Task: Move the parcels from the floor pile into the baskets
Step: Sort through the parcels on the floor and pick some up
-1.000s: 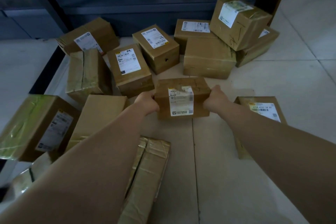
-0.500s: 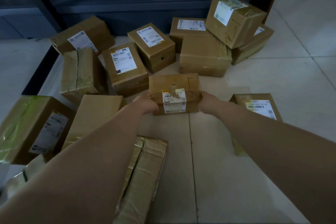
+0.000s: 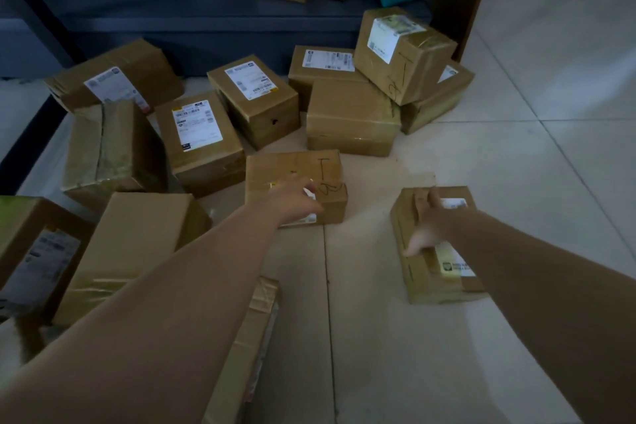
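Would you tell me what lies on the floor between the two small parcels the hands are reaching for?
Nothing: the head view shows only bare floor tile between the marked parcel and the right-hand parcel.

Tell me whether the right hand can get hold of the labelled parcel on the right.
Probably yes: the right hand already lies on the labelled parcel, which sits alone on the tiled floor, nothing stacked on it.

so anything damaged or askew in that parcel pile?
Yes. The box with crumpled tape at the left looks dented, its top flaps buckled. The labelled box at the back right sits tilted on its neighbours. No spills visible.
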### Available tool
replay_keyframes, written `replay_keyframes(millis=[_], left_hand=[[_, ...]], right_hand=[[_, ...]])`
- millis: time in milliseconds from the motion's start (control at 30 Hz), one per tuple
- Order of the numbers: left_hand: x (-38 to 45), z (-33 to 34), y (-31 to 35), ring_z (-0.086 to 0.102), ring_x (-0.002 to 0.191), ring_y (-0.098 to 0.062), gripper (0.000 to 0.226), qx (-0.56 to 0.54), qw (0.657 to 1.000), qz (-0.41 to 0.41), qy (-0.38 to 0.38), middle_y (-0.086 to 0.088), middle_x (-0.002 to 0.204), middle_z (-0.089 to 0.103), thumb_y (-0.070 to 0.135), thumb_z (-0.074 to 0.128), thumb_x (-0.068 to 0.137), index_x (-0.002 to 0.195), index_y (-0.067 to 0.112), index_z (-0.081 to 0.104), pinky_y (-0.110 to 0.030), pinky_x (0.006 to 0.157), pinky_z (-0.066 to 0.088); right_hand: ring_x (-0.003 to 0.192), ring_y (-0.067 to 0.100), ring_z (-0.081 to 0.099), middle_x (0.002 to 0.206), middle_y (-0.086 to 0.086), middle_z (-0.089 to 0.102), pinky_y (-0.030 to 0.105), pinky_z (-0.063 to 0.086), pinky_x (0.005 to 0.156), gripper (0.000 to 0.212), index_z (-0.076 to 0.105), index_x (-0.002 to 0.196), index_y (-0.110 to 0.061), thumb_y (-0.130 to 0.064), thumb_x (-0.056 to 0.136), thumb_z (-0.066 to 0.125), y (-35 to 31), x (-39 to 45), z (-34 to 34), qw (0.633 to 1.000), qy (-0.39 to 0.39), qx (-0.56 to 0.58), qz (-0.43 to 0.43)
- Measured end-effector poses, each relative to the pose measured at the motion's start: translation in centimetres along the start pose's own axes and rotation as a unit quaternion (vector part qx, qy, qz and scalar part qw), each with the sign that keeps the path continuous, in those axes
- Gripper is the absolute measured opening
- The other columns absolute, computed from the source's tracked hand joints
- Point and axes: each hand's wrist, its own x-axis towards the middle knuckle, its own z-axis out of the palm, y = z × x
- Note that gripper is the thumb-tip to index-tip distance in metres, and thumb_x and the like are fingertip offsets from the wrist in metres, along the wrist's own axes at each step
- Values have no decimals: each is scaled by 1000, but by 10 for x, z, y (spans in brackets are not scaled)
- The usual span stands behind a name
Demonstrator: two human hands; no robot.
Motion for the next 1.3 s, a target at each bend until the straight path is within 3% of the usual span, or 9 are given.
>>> replay_keyframes(millis=[133,233,400,567,667,767,933,1167,1300], left_hand=[[-17,-17,-20,48,118,-21,39,9,995,-9,-99,-4,129,53,27,72,78,114,27,56,-33,96,40],[-33,-30,-43,48,113,-15,57,56,990,-24,-126,-1,128,54,21,78,73,125,22,53,-30,97,40],[-64,-46,-71,43,121,-19,81,258,946,-56,-186,-1,140,40,26,80,70,138,25,37,-25,92,38],[-77,-40,-85,42,127,-24,98,421,875,-45,-234,-5,146,34,28,83,68,145,23,23,-30,93,43],[-75,-28,-88,50,120,-27,97,475,853,-33,-213,-8,138,42,26,83,67,144,19,25,-33,89,46],[-69,-16,-90,56,111,-25,84,510,847,-19,-148,-7,127,52,31,81,68,138,18,35,-31,81,46],[-61,-10,-87,55,111,-24,60,469,865,-96,-151,-8,127,55,41,69,79,126,12,47,-34,88,46],[-58,-30,-88,44,125,-30,77,220,959,-144,-106,-12,147,35,30,69,83,145,14,26,-31,85,44],[-54,-35,-94,43,127,-28,77,90,990,-97,-47,-11,144,39,24,72,80,144,18,30,-31,97,40]], right_hand=[[141,44,0,152,15,-28,61,10,112,126,-27,141,-7,-46,73,72,4,3,12,996,16,-76,-46],[142,41,-1,155,17,-13,60,18,109,95,-17,144,-5,-19,87,57,-8,7,14,987,96,-97,-84],[143,33,1,157,5,-9,59,23,108,81,-8,148,-14,-1,90,47,-51,1,1,981,140,49,-128],[124,26,42,141,7,38,40,41,94,57,32,138,-16,-16,87,56,-104,-34,-9,899,339,69,-269],[104,23,55,128,3,49,33,46,78,49,43,128,-19,-42,86,56,-139,-61,10,912,224,39,-340],[116,28,51,137,9,45,34,46,84,87,27,142,-14,-63,78,58,-171,-78,52,960,-20,63,-272],[119,32,50,147,18,33,35,44,89,101,-9,148,-11,-52,84,57,-190,-83,90,962,-122,161,-182],[112,30,54,131,15,48,30,44,77,69,24,142,-4,-33,89,59,-186,-59,71,946,-43,279,-158],[114,31,52,129,18,51,34,42,89,47,38,133,-2,-19,91,55,-170,-40,60,904,32,417,-87]])
